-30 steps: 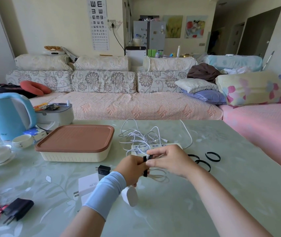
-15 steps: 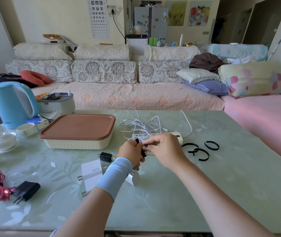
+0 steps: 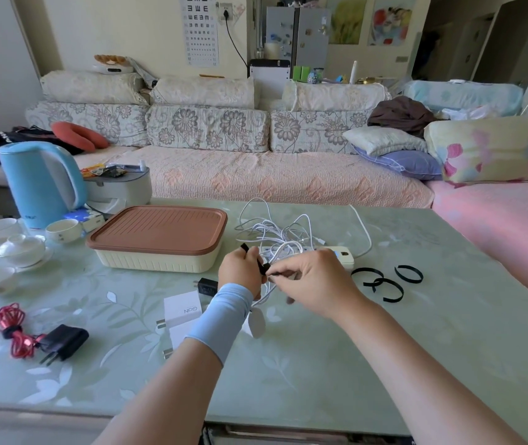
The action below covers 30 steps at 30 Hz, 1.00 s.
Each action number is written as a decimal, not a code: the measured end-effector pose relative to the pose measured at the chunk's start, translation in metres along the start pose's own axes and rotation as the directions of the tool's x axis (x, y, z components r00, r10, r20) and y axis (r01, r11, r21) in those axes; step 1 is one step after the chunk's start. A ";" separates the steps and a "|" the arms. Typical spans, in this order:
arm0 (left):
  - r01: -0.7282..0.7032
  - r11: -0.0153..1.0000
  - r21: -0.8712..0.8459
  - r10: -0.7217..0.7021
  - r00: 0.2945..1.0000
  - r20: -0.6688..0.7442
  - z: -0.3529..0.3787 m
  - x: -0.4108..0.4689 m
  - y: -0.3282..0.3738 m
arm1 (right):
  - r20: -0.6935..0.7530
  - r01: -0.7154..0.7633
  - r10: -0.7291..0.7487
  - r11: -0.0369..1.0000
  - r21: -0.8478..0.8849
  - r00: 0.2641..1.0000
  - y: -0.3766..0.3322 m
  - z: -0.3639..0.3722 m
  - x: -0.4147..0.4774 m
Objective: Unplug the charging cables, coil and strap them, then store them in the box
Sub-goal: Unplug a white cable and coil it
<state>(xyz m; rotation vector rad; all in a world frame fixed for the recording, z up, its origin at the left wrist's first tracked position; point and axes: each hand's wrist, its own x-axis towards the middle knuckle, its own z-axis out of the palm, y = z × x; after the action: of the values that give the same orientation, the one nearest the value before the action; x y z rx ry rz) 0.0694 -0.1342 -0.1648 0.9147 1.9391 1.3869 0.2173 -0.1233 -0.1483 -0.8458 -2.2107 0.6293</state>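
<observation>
Left hand [image 3: 240,273], right hand [image 3: 314,281] pinch strap [image 3: 261,265].

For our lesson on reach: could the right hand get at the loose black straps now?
Probably yes: the straps lie on bare table beside the right hand, nothing between, though it must first release the held strap.

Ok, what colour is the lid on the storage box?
The rectangular ribbed plastic lid is reddish-brown, on a cream box; clearest in the head view.

The one wide-angle view sits at the person's head, close above the near edge of the table [image 3: 384,364], facing forward and down across it toward the sofa [image 3: 288,178] and back wall [image 3: 127,27].
</observation>
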 end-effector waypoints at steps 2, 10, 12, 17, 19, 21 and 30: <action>-0.014 0.999 -0.037 0.013 0.999 -0.034 -0.001 -0.001 0.001 | 0.053 -0.116 0.107 0.976 0.186 0.993 0.001 0.000 -0.001; -0.060 0.933 -0.354 0.053 0.998 -0.028 -0.003 -0.015 0.009 | 0.112 -0.332 0.342 0.700 0.632 0.933 -0.008 0.003 0.000; -0.089 0.906 -0.414 0.119 0.992 0.047 -0.004 -0.021 0.013 | 0.161 -0.348 0.322 0.693 0.631 0.933 -0.008 -0.001 0.001; -0.206 0.943 -0.260 0.261 0.945 0.198 -0.004 -0.028 0.016 | 0.127 -0.241 0.209 0.899 0.367 0.970 0.003 -0.018 -0.001; -0.251 0.947 -0.198 0.295 0.924 0.242 -0.004 -0.031 0.017 | 0.156 -0.199 0.164 0.949 0.244 0.974 0.009 -0.026 -0.002; -0.304 0.943 -0.133 0.330 0.905 0.269 -0.004 -0.033 0.018 | 0.239 -0.205 0.149 0.952 0.228 0.959 0.011 -0.032 -0.003; -0.628 0.721 0.293 0.568 0.778 0.267 -0.005 -0.030 0.013 | 0.543 -0.591 0.274 0.557 0.583 0.794 0.015 -0.046 0.001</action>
<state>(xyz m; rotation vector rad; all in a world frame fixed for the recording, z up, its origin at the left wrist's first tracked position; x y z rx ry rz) 0.0856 -0.1579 -0.1485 1.9206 1.8831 1.2213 0.2568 -0.1037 -0.1273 -0.8698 -1.7412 1.9544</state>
